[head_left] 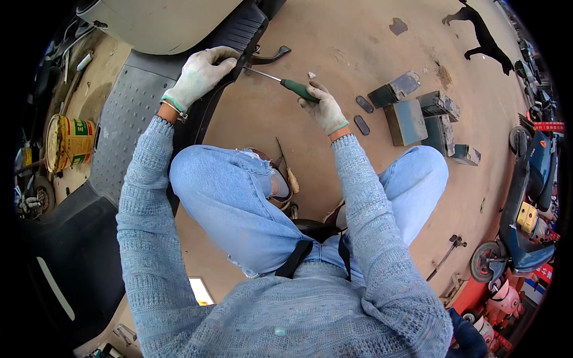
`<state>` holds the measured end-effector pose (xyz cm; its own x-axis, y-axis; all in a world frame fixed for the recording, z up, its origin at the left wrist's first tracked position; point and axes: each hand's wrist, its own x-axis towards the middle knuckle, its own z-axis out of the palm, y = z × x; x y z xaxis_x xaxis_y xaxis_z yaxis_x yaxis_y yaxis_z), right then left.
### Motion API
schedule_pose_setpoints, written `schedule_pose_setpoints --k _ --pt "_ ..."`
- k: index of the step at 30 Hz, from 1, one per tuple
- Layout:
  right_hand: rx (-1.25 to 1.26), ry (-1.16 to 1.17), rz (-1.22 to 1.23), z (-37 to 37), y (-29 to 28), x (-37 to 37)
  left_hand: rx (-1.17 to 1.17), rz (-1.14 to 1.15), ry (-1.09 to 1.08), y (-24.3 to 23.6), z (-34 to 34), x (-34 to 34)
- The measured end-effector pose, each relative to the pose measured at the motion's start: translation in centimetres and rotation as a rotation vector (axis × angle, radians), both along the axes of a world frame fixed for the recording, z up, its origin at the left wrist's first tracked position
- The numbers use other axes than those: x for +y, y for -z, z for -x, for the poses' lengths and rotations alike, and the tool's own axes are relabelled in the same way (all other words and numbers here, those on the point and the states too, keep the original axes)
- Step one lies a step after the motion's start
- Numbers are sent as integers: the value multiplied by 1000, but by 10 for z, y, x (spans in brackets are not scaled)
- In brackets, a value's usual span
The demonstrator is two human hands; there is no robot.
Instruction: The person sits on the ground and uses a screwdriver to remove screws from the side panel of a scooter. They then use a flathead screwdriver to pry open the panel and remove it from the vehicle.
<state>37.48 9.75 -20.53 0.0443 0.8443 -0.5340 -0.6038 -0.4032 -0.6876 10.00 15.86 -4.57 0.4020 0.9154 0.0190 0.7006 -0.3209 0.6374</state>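
My right hand (324,108), in a white work glove, is closed round the green handle of a screwdriver (296,89). Its metal shaft points left, and the tip meets the edge of the black side trim (209,106) of a scooter. On that trim, just above the tip, lies my left hand (205,74), also gloved. Its fingers are bent and pressed together; what they pinch, if anything, is hidden. Beside it runs the scooter's grey studded footboard (128,113), below a beige body panel (164,24). A black pedal lever (271,56) sticks out near the tip.
Several box-shaped batteries (406,122) stand on the floor at right, with two dark oval pieces (362,125) beside them. Between my feet lies a thin tool with a pale handle (292,179). A yellow bucket (70,143) is at left; a black dog (480,36) is far right, near parked scooters (525,221).
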Motion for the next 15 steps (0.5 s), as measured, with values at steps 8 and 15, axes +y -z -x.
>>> schedule_pose_setpoints --k 8,15 --pt "-2 -14 -17 9 3 -7 -72 868 -30 35 -49 -43" --pt "137 5 29 8 -5 -6 -365 994 -411 102 -97 -29"
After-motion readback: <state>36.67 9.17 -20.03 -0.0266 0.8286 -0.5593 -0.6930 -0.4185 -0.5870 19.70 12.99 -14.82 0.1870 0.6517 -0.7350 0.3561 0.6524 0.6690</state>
